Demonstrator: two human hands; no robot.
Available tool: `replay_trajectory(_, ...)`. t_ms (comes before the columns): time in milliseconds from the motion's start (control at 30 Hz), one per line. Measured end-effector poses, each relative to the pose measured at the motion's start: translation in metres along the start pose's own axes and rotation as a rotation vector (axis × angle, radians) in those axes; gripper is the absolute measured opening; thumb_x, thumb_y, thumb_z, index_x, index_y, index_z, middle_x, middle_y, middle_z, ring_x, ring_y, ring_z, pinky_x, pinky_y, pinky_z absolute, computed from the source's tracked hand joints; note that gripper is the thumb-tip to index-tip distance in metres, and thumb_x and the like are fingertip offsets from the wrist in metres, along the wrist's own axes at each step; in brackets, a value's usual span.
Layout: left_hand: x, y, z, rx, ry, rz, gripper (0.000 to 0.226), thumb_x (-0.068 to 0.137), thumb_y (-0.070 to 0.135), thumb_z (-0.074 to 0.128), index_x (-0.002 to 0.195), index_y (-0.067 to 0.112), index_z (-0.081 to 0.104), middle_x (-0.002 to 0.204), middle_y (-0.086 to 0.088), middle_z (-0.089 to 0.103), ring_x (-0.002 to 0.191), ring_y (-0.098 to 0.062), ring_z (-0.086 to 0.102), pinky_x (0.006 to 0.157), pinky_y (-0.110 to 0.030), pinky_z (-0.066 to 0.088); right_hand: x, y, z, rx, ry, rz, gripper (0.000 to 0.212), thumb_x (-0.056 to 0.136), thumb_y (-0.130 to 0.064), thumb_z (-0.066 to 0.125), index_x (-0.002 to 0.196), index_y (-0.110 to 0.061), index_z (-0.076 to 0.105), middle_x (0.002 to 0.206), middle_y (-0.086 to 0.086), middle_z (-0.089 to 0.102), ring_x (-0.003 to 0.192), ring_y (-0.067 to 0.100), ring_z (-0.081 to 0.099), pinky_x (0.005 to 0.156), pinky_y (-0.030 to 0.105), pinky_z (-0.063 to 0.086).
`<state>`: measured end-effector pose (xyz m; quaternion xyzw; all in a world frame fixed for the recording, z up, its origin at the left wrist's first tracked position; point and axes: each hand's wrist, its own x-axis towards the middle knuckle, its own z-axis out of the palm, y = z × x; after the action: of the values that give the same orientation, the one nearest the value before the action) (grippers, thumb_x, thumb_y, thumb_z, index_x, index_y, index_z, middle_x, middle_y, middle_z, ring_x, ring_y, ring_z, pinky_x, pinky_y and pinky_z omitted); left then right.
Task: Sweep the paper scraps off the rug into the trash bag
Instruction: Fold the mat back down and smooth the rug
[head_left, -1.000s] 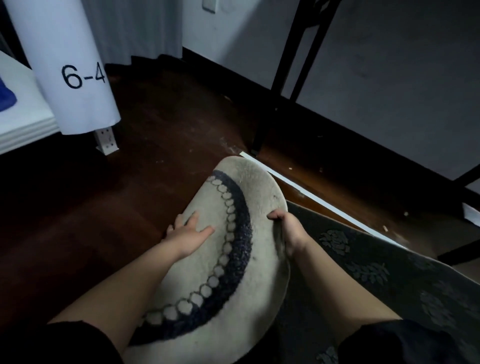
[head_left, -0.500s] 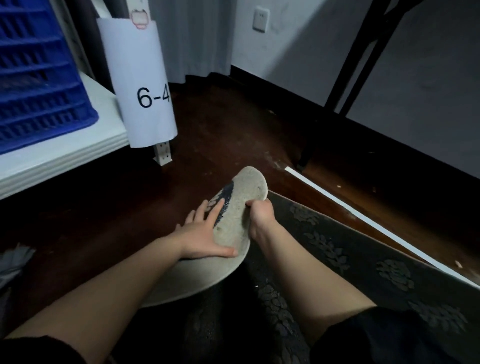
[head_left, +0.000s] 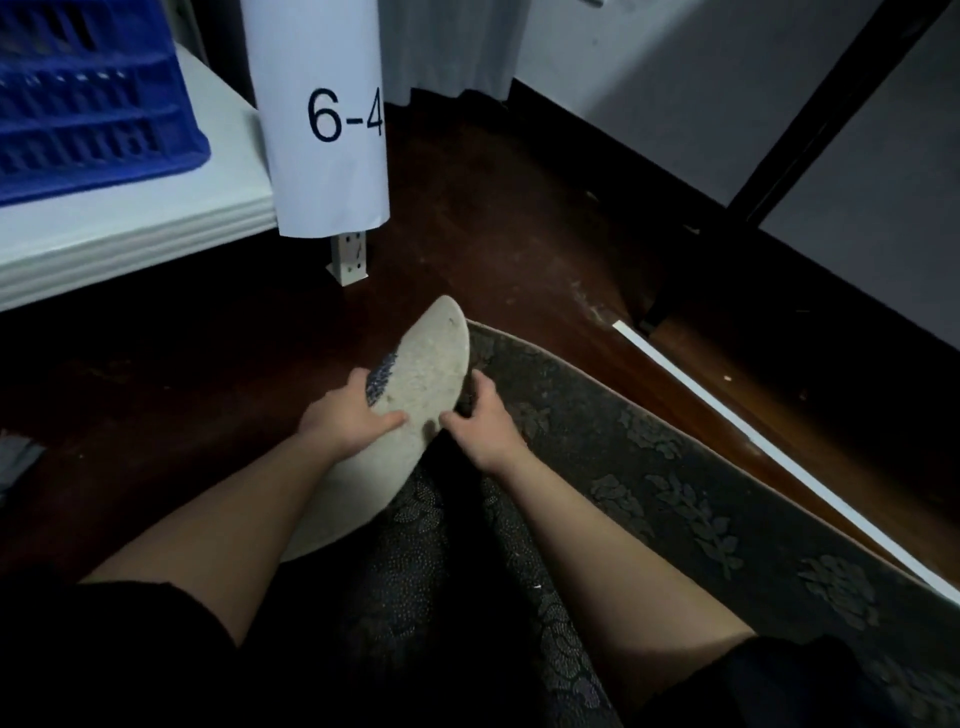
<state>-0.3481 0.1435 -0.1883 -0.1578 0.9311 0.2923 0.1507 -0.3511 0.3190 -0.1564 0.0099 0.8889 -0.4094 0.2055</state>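
1. Dim room, dark wood floor (head_left: 467, 218), grey wall with dark baseboard. White tabletop (head_left: 156, 208) at upper left carrying a blue crate (head_left: 93, 104). White strip (head_left: 769, 447) lies on the floor to the right.

2. Dark patterned rug (head_left: 675, 467) runs from under my knees toward lower right. A smaller pale mat (head_left: 426, 364) with a dark blue band sits at its far corner, partly on the rug, partly on bare floor.

3. Change: a second ago the mat was raised and curved wide in front of me, its blue-and-white ring plain to see. Now it is folded narrower and lower, only a patch of blue showing. My view has swung left too; the crate is now in frame.

4. Left hand (head_left: 348, 415): fingers laid over the mat's upper face, thumb along it, pressing more than clutching. Right hand (head_left: 483, 421): fingers curled at the mat's right edge; grip on the edge likely, but shadow hides the fingertips.

5. My reading: I'm clearing the mat aside so the rug can be swept. One pale speck (head_left: 537, 585) on the rug near my right forearm may be a scrap. No trash bag in view.

6. Writing: "6-4" in black on the white paper sheet (head_left: 322, 119) wrapped around the table leg. No other legible labels.
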Motion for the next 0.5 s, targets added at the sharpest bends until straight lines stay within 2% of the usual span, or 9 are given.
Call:
replay_trajectory(67,0.017,-0.008,-0.007,-0.127,-0.042,-0.035,0.073,0.081,0.052,0.068,0.138,0.017,0.039,0.132,-0.008,0.056,0.118,-0.031,0.055,0.096,-0.036,0.046,0.008,0.009,0.010,-0.366,-0.059,-0.027,0.082,0.091,-0.032,0.058,0.155,-0.021,0.007,0.161,0.005,0.019,0.148,0.028,0.017,0.117,0.052,0.024)
replay_trajectory(133,0.030,-0.017,-0.015,-0.290,-0.099,-0.038,0.066,0.081,0.046,0.071,0.133,0.013,0.046,0.129,-0.008,0.056,0.115,-0.028,0.056,0.096,-0.035,0.045,0.016,0.014,0.013,-0.591,-0.097,-0.046,0.083,0.093,-0.033,0.055,0.156,-0.025,0.001,0.164,-0.001,0.005,0.151,0.026,0.002,0.117,0.054,0.016)
replay_trajectory(200,0.037,-0.027,-0.016,-0.398,-0.156,-0.026,0.064,0.082,0.042,0.072,0.133,0.012,0.046,0.129,-0.007,0.055,0.113,-0.024,0.055,0.094,-0.033,0.043,0.025,0.020,0.018,-0.695,-0.099,-0.062,0.080,0.095,-0.038,0.051,0.155,-0.026,-0.001,0.164,-0.003,0.000,0.151,0.027,-0.004,0.117,0.055,0.014)
replay_trajectory(267,0.037,-0.037,-0.008,-0.408,-0.156,-0.038,0.067,0.084,0.041,0.070,0.138,0.012,0.042,0.132,-0.007,0.052,0.118,-0.025,0.052,0.092,-0.030,0.040,0.030,0.026,0.029,-0.709,-0.145,-0.017,0.079,0.096,-0.051,0.045,0.155,-0.029,-0.002,0.164,-0.003,-0.006,0.150,0.030,-0.009,0.115,0.060,0.012)
replay_trajectory(367,0.040,-0.048,0.002,-0.209,0.020,-0.040,0.072,0.085,0.048,0.065,0.145,0.018,0.037,0.140,-0.014,0.042,0.127,-0.032,0.045,0.103,-0.038,0.039,0.033,0.041,0.045,-0.772,-0.288,0.098,0.093,0.087,-0.074,0.038,0.153,-0.034,-0.013,0.159,-0.005,-0.027,0.147,0.033,-0.021,0.113,0.066,0.005)
replay_trajectory(500,0.041,-0.050,-0.009,-0.093,0.397,0.030,0.054,0.093,0.039,0.053,0.143,0.022,0.042,0.137,-0.013,0.046,0.121,-0.033,0.050,0.100,-0.043,0.040,0.037,0.050,0.055,-0.873,-0.306,0.110,0.102,0.082,-0.080,0.036,0.150,-0.032,-0.023,0.154,-0.002,-0.038,0.144,0.035,-0.028,0.112,0.068,0.003)
